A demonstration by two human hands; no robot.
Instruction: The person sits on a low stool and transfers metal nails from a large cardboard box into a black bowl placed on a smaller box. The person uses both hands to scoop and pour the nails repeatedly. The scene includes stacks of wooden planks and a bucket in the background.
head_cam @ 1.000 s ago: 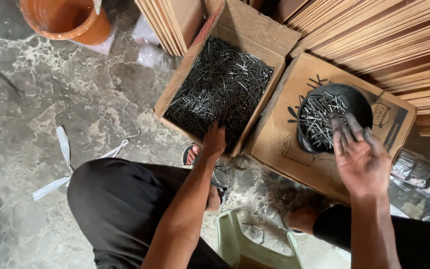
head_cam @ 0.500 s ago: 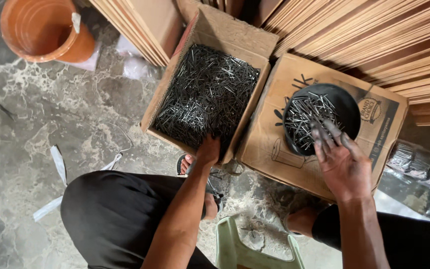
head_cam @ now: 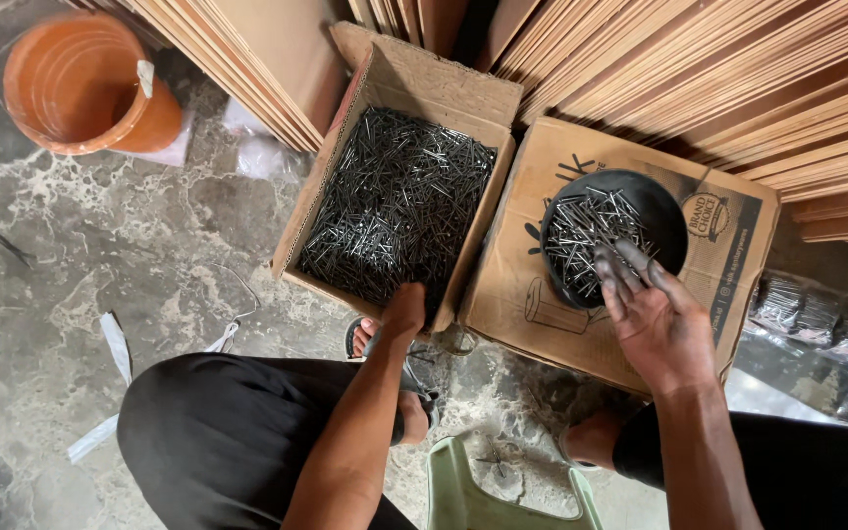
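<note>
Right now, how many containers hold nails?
2: the open cardboard box under the left hand, and the black bowl on a closed carton, touched by the right hand. Others may be hidden.

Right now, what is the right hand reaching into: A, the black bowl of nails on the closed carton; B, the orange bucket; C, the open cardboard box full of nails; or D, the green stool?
A: the right hand has its fingers over the rim of the black bowl of nails, which sits on the closed carton.
</note>
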